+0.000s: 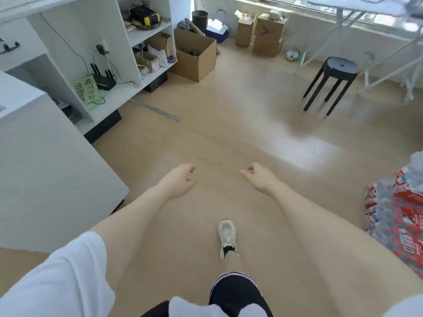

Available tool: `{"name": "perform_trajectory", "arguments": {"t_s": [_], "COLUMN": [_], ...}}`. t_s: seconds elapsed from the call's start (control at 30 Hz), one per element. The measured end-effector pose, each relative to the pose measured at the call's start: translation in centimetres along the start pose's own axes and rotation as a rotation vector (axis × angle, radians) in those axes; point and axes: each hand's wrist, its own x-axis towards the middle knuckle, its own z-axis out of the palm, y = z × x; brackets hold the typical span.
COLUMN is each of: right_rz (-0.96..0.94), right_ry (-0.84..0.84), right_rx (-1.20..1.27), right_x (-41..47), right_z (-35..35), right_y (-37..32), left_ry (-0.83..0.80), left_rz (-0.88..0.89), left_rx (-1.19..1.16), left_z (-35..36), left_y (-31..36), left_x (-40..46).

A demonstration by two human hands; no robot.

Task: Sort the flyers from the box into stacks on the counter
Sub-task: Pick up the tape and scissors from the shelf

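Observation:
Both my arms reach forward over the wooden floor. My left hand (179, 180) hangs with loosely curled fingers and holds nothing. My right hand (257, 177) is also loosely curled and empty. An open cardboard box (194, 57) stands on the floor far ahead, beside the white shelving. Its contents look dark and I cannot make them out. A white counter (16, 97) shows at the left edge. No flyers are visible.
White shelving (96, 53) with a router, cables and small boxes lines the left. A black stool (332, 81) stands ahead right, more cardboard boxes (263, 33) sit by the window, wrapped bottle packs (400, 213) at the right. A metal strip (155, 109) lies on the floor. My white shoe (227, 236) steps forward.

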Motion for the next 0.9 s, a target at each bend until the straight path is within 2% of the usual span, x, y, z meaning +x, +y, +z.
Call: {"name": "perform_trajectory", "arguments": {"t_s": [0.17,0.3,0.53,0.7,0.9], "right_rz": [-0.056,-0.125,-0.336,-0.380,-0.327], "right_ry": [-0.084,-0.158,-0.327,-0.336,-0.285], "right_rx": [-0.130,-0.260,-0.229,-0.300,-0.264], "right_x": [14.8,24.9,39.3,52.3,66.3], "right_z": [-7.9,-12.8,-13.0,-13.6,-19.7], "right_y": [-3.5,-9.5,-23.4,-31.0,-39.5], "left_ry": [-0.034,0.031,0.204,0.274,0.229], "left_rz": [-0.083,-0.211,-0.436,-0.419,-0.346], "left_rx": [-0.089,-0.144,-0.206,-0.216,-0.172], "left_z": [-4.7,-11.2,-19.8,-26.8,-38.3], "left_y": [1.6,-0.6,-9.4,-15.6,-19.1], "left_x": [13.2,20.2,30.6,42.5,58.1]}}
